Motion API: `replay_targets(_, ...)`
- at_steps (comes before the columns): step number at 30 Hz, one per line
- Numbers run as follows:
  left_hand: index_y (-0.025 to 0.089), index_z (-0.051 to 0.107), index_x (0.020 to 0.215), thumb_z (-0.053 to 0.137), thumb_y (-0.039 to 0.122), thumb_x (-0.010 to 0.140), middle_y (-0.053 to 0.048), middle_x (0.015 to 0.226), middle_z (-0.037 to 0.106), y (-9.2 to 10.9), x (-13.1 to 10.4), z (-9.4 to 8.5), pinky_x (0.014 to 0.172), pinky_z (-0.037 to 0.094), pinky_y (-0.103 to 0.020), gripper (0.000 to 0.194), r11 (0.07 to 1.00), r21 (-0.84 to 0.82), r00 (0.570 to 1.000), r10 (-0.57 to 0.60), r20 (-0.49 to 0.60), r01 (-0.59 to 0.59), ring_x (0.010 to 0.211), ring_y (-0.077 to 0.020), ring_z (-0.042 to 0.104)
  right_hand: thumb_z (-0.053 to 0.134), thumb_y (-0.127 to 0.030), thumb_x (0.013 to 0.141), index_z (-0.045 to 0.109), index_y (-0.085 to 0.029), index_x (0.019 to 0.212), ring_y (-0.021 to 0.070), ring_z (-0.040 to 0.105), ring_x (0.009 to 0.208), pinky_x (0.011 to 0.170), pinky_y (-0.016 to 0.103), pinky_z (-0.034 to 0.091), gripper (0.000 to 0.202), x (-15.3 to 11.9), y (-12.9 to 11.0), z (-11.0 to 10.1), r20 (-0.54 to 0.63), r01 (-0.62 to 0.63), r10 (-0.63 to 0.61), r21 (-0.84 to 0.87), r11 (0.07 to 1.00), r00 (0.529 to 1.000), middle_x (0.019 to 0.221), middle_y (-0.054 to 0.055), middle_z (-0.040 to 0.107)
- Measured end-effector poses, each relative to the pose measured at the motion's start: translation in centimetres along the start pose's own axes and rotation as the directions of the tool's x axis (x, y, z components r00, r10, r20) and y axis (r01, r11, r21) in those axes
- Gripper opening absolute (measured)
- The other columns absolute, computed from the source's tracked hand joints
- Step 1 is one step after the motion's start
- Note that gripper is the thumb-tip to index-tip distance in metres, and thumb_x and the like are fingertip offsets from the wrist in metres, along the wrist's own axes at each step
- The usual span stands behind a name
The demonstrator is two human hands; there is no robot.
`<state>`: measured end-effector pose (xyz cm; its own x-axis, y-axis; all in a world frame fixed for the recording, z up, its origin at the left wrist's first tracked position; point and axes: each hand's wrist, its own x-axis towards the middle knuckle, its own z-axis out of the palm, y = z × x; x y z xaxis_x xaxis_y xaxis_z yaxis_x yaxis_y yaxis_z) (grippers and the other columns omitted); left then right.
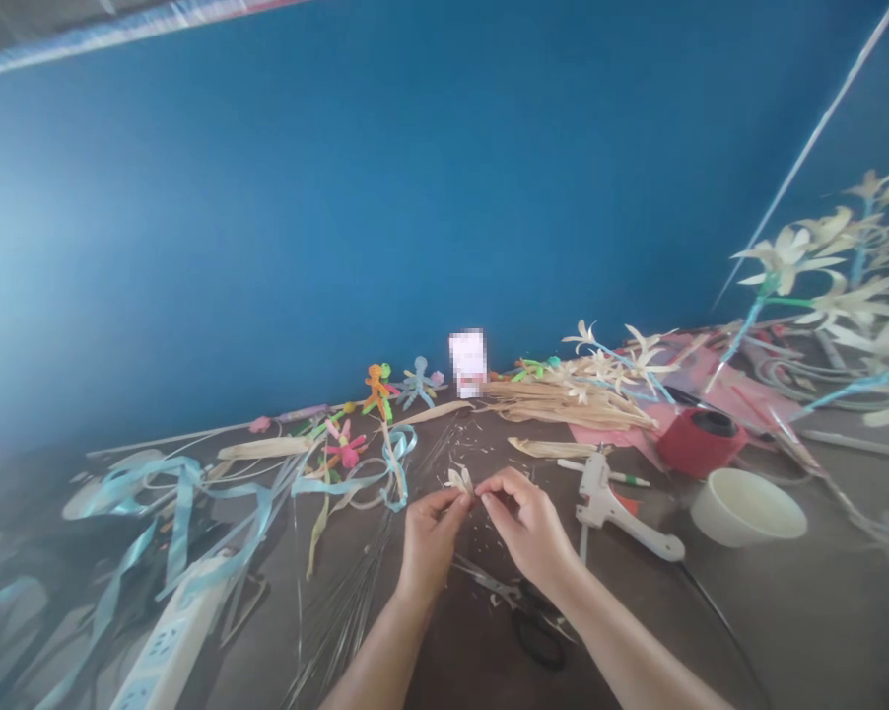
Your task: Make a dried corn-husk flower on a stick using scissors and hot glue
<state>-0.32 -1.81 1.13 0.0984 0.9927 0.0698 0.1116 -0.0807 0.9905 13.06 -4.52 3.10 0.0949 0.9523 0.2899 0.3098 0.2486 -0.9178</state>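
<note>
A small cream flower with narrow pointed petals (pixel 457 479) is pinched between the thumb and fingers of my left hand (pixel 431 532). Its lower end is hidden by the fingers. My right hand (pixel 524 515) comes in from the other side, thumb and fingertips pressed together right beside the flower; whether they grip part of it is too small to make out. Below the hands lie scissors with dark handles (pixel 539 636). A white glue gun (pixel 613 508) rests on the table to the right of my right hand.
Light blue ribbon (pixel 182 503) and a white power strip (pixel 165 641) lie at left, near thin wires (pixel 348 611). Pipe-cleaner figures (pixel 377 390) and dried husks (pixel 563 402) line the blue wall (pixel 444 177). A white bowl (pixel 747 508), red tape roll (pixel 700 441) and finished flowers (pixel 785 258) stand right.
</note>
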Motion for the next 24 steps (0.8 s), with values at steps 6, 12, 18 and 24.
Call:
replay_targets(6,0.013,0.07,0.076,0.059,0.03,0.071,-0.005,0.075,0.069,0.22,-0.02,-0.05,0.07,0.043,-0.028,0.021,0.999,0.035,1.0,-0.001,0.018,0.0,0.074,-0.0195,0.058,0.046,-0.017,0.079,0.058,-0.019,0.078,0.0143,0.054,0.071,0.066,0.024,0.04,0.012,-0.07,0.08,-0.04,0.009,0.006,-0.006,0.006,1.0,1.0,0.075,0.001,0.057)
replay_targets(12,0.014,0.07,0.077,0.06,0.029,0.07,-0.005,0.075,0.069,0.18,-0.07,0.0,0.069,0.043,-0.027,0.019,0.999,0.031,1.0,0.016,0.011,-0.016,0.074,-0.0189,0.058,0.045,-0.018,0.079,0.058,-0.018,0.077,0.0143,0.054,0.069,0.065,0.024,0.041,0.013,-0.02,0.16,0.08,-0.006,0.017,-0.017,0.024,1.0,1.0,0.075,0.001,0.057)
replay_targets(18,0.014,0.07,0.076,0.061,0.029,0.069,-0.005,0.073,0.069,0.51,-0.1,0.12,0.069,0.044,-0.028,0.019,0.999,0.024,1.0,0.024,0.0,-0.024,0.072,-0.0192,0.059,0.045,-0.017,0.08,0.058,-0.018,0.077,0.0145,0.054,0.069,0.064,0.025,0.041,0.014,-0.09,-0.02,0.09,-0.007,0.027,-0.027,0.036,0.999,1.0,0.075,0.002,0.056)
replay_targets(24,0.014,0.07,0.073,0.063,0.027,0.068,-0.004,0.071,0.069,0.43,-0.15,0.19,0.067,0.044,-0.026,0.016,1.0,0.021,1.0,0.009,-0.023,-0.009,0.071,-0.0184,0.06,0.044,-0.016,0.08,0.057,-0.018,0.077,0.015,0.054,0.071,0.066,0.025,0.041,0.013,-0.13,-0.17,0.05,-0.003,0.039,-0.039,0.045,0.998,0.999,0.076,0.002,0.055)
